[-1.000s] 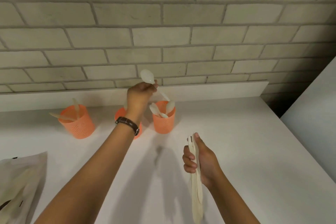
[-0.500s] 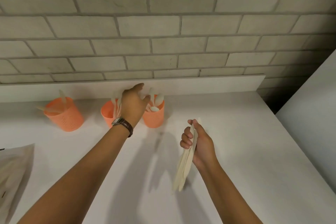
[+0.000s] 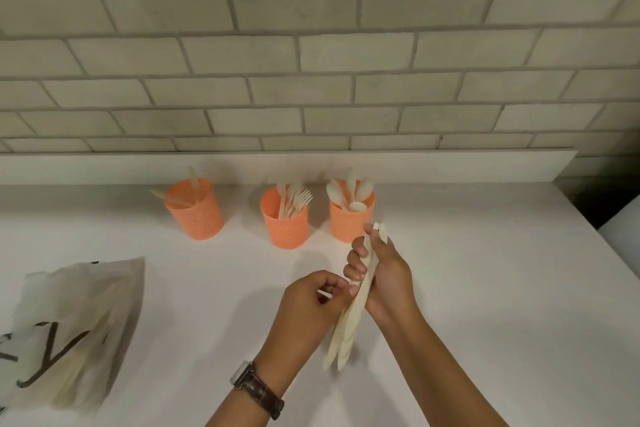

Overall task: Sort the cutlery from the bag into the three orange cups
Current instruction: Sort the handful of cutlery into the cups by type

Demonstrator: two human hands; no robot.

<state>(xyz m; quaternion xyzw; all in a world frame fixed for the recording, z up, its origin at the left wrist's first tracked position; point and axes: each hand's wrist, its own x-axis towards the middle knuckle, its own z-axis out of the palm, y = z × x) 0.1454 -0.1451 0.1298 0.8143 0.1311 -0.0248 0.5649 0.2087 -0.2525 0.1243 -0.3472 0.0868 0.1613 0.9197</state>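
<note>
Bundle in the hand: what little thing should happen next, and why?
Probably the left hand should pinch one piece out of the bundle that the right hand grips: its fingertips are right beside it. The pieces look flat like knives, so it would likely go in the left cup, not with the forks or spoons.

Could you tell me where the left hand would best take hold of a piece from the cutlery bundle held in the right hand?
Probably the bare stretch just below the right hand, pinched from the left. The right hand's fingers wrap the upper part of the cutlery bundle, while its lower ends hang free and splay apart, near the left hand.
</note>
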